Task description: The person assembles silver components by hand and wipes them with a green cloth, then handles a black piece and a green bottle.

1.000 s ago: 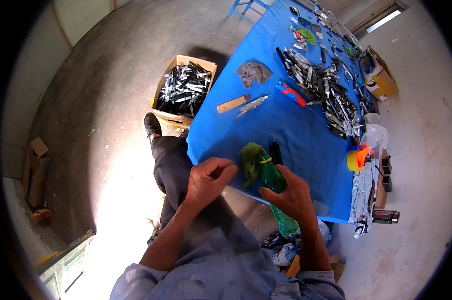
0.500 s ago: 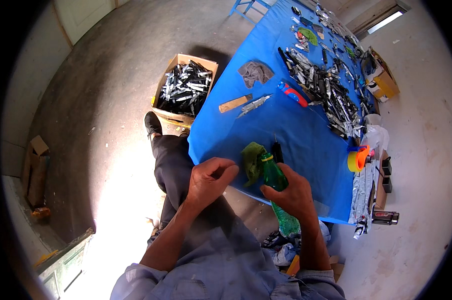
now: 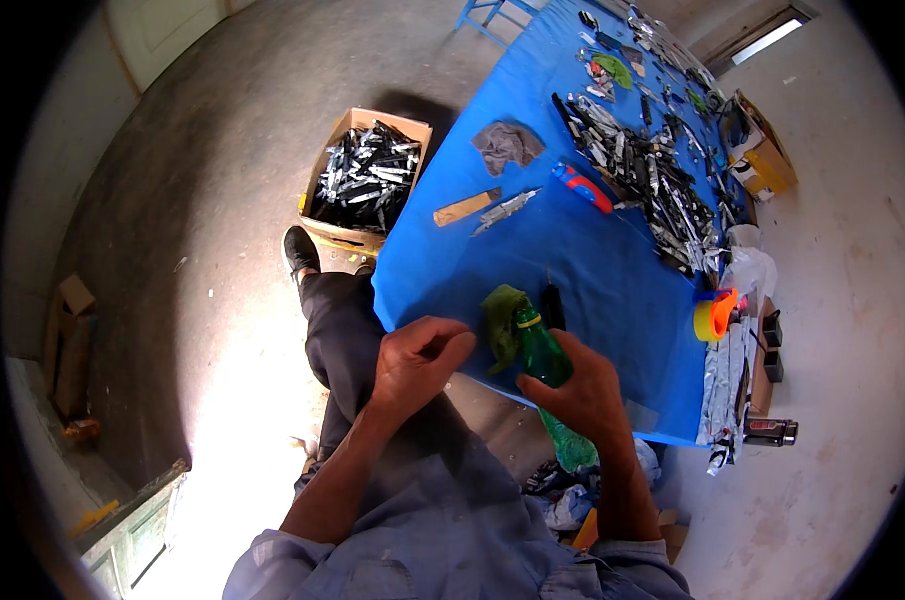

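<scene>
In my right hand (image 3: 584,388) is a green plastic bottle (image 3: 542,352), tilted with its yellow-ringed neck pointing away from me over the table's near edge. My fingers wrap round its upper part. A crumpled green cloth (image 3: 501,325) lies at the edge, just left of the bottle neck. Beyond the bottle is a thin tool with a black handle (image 3: 552,308), partly hidden by my right hand. My left hand (image 3: 422,362) is closed, thumb against curled fingers, above my lap at the table edge; whatever it may hold is hidden.
On the blue-covered table (image 3: 442,270) lie a grey cloth (image 3: 507,147), a wooden-looking strip (image 3: 467,207), a silver tool (image 3: 508,209), a red-and-blue tool (image 3: 583,187) and a heap of dark and silver pieces (image 3: 652,180). A full cardboard box (image 3: 344,236) stands left; tape rolls (image 3: 714,318) sit right.
The whole view has shifted very slightly. Both hands keep their places, with the bottle still in my right hand and my left hand still closed.
</scene>
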Demonstrator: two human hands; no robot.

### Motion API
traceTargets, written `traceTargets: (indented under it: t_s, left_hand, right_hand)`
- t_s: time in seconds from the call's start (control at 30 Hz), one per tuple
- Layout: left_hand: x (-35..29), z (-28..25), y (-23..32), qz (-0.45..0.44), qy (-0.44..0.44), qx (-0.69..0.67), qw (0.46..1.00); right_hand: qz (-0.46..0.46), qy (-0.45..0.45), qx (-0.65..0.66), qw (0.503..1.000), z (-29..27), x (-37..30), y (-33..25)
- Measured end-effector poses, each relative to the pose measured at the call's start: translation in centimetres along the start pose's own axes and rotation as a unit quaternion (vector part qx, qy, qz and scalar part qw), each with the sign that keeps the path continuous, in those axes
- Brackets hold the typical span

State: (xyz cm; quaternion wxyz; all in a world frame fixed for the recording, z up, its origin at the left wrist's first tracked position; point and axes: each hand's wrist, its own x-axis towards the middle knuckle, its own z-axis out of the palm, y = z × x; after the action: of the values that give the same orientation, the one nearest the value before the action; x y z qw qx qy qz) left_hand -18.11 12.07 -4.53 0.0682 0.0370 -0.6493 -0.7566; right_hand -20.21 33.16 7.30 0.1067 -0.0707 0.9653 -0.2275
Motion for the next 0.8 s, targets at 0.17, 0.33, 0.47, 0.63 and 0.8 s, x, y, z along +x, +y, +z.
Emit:
traceTargets:
  t_s: [0.17,0.33,0.47,0.63,0.8]
  left_hand:
    - [0.0,0.1,0.2,-0.015,0.006,-0.01,1.0]
    - [-0.2,0.1,0.6,-0.074,0.016,-0.026,0.997]
    - [-0.5,0.6,2.4,-0.103,0.011,0.017,0.994]
    - [0.8,2.7,7.1,-0.003,-0.047,-0.004,0.999]
    - [2.1,6.5,12.6,0.155,-0.193,0.103,0.963]
  right_hand:
    - [-0.012,-0.022,-0.01,1.0,0.6,-1.4,0.8]
    - [-0.022,0.012,0.018,1.0,1.1,-2.5,1.6]
    - [-0.011,0.048,0.111,0.993,0.4,-3.1,2.2]
    - [-0.052,0.08,0.191,0.977,-1.1,-4.1,2.3]
    - [-0.101,0.119,0.216,0.964,-1.6,-5.2,2.5]
